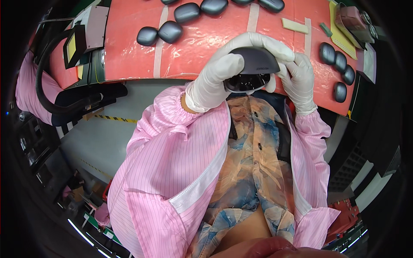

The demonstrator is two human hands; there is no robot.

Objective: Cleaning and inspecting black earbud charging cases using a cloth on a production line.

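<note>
Earbud case (260,60), dk gray, open, at near edge of red mat (129,51), clamped in your gloved L hand (213,75), R hand (301,81) alongside, can't tell if gripping, similar cases (170,32) beyond

The single view looks steeply down from the person's head, close above the pink striped jacket (167,150), with the left hand (215,75) and right hand (300,81) near. Its wide fisheye bends the red surface (133,56) across the top and reaches the floor (137,96) at left.
</note>
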